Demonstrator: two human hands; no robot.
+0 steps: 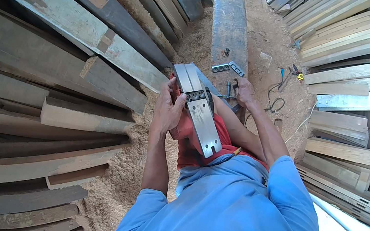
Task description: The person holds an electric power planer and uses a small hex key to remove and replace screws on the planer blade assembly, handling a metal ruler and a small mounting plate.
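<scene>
An electric hand planer (201, 123) rests upside down across my lap, its flat metal sole and cutter drum facing up and part of its red body showing. My left hand (169, 108) is closed around its side, thumb close to the drum. My right hand (244, 92), fingers curled together, is just right of the planer, at the near end of a plank. A T-shaped metal tool (228, 91) is right by its fingertips; I cannot make out whether they grip it. Two metal pieces with holes (221, 67) (237, 68) lie on the plank beyond, with small dark parts (227, 52) behind them.
A long worn plank (231, 20) stretches away from me over sawdust-covered ground (270, 41). Thick boards (80, 117) are stacked at left, lighter timber (356, 42) at right. Pliers and other hand tools (296, 74) and a dark cord (274, 101) lie right of the plank.
</scene>
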